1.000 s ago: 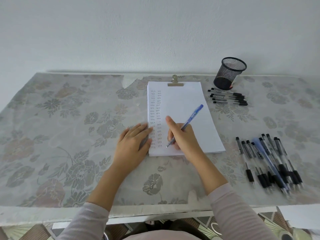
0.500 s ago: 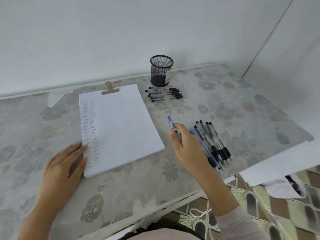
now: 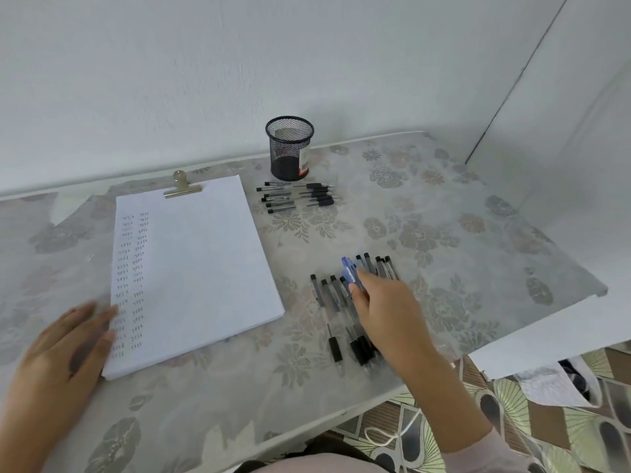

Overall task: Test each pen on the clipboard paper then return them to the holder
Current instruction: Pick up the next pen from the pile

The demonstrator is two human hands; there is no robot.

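A blue pen [image 3: 349, 274] is pinched between the thumb and fingers [image 3: 362, 280] of the right hand [image 3: 386, 314]; its upper barrel sticks out past the fingertips, pointing away from the person, and its lower part is hidden behind the hand. The hand is held over a row of black-and-clear pens [image 3: 333, 314] laid side by side on the tabletop [image 3: 444, 233], to the right of the paper. Whether the blue pen touches the row cannot be told; the view there is slightly blurred.

The left hand [image 3: 65, 349] is laid flat, fingers spread and nothing gripped, at the lower left corner of the paper [image 3: 198, 264], with the fingertips at or on the sheet's left edge. The hand is blurred.

The paper is held at its far edge by a brass clip [image 3: 181, 188]. Two columns of short pen marks [image 3: 133, 278] are seen down its left side; the rest of the sheet is blank.

A black mesh holder [image 3: 289, 148] is stood upright near the wall, beyond the paper's far right corner, with a red-and-white label on its side. Just in front of it a second small group of black pens [image 3: 297, 198] is laid crosswise on the tabletop, well apart from the right hand.

The tabletop is covered with a grey floral cloth.
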